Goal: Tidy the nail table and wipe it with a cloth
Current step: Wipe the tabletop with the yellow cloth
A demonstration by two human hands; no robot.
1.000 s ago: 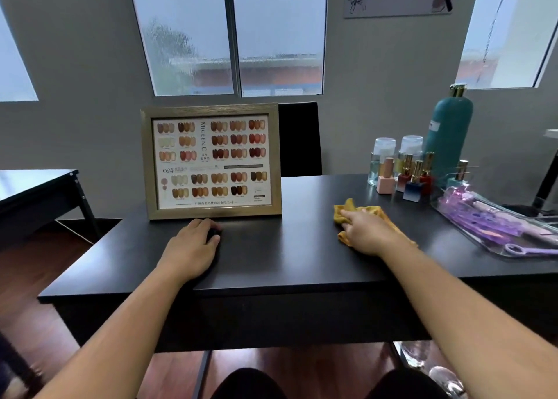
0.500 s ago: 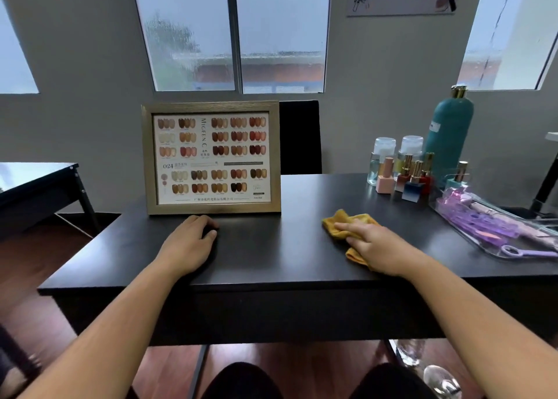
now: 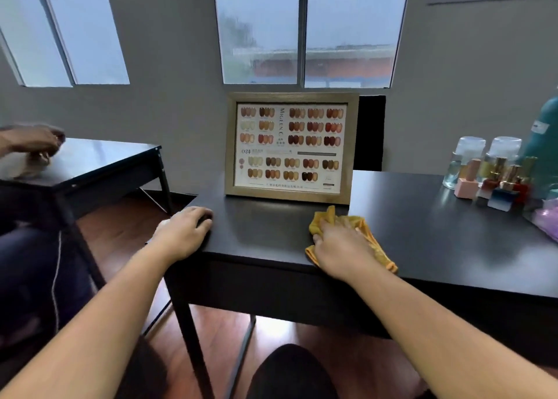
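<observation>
1. The framed colour chart [image 3: 291, 147] stands upright on the black nail table [image 3: 422, 232], toward the table's left end; everything below is placed from it.
2. The yellow cloth [image 3: 359, 235] lies flat on the table just in front of the chart's lower right corner, not quite touching the frame, and runs back to the table's near edge.
3. The right hand [image 3: 341, 247] presses flat on top of the cloth, fingers spread and pointing toward the chart; it pins the cloth under the palm and does not pinch it.
4. The left hand [image 3: 181, 232] rests palm down on the table's near left corner, in front of and to the left of the chart, fingers loosely together and curled over the edge, holding nothing.
5. The cloth's long axis runs from the chart's corner back toward the person, so a sideways stroke would sweep a broad band.
6. Judgement: the wiping step is under way. The unwiped strip in front of the chart lies to the left of the cloth, between the two hands, and the right hand is the one placed to cover it.
7. Polish bottles [image 3: 495, 187] stand well to the right of the chart, away from the cloth.
</observation>
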